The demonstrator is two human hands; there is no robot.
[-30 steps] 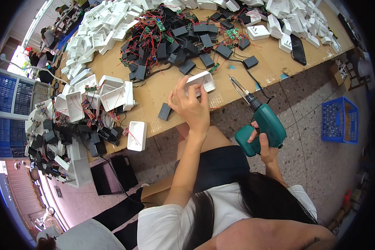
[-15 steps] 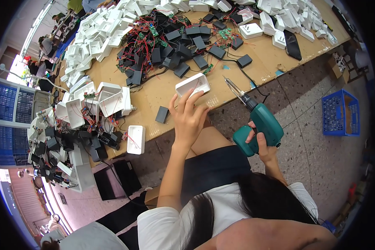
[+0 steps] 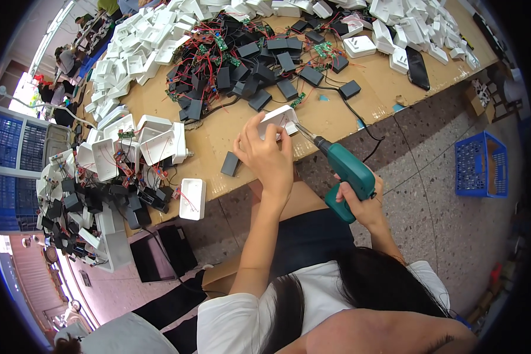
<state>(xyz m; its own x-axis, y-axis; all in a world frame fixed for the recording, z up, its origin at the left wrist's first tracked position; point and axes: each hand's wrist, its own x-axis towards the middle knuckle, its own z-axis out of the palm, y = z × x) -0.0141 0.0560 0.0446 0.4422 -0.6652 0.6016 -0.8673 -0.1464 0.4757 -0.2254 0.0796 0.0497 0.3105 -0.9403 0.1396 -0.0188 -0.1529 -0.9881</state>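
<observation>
A white plastic casing (image 3: 279, 118), like an open shallow box, sits near the table's front edge. My left hand (image 3: 265, 147) grips its near side, fingers bent over the rim. Thin red wire shows inside. In my right hand (image 3: 363, 203) is a green pistol-shaped soldering gun (image 3: 349, 168), held by its handle. Its metal tip reaches the casing's right end; whether it touches anything inside cannot be made out. A small black box (image 3: 230, 164) lies left of my left hand. Further left, another white casing (image 3: 192, 199) with red wires rests at the table edge.
Black boxes with red wires and green boards (image 3: 242, 65) form a heap at mid-table. White casings (image 3: 135, 53) pile up behind. A black phone (image 3: 418, 68) lies at the right. More parts (image 3: 112, 177) crowd the left. A blue crate (image 3: 482, 165) stands on the floor.
My right hand has brought the soldering gun left and up, so its tip now meets the casing's right end. My left hand has shifted slightly, and the casing has turned a little.
</observation>
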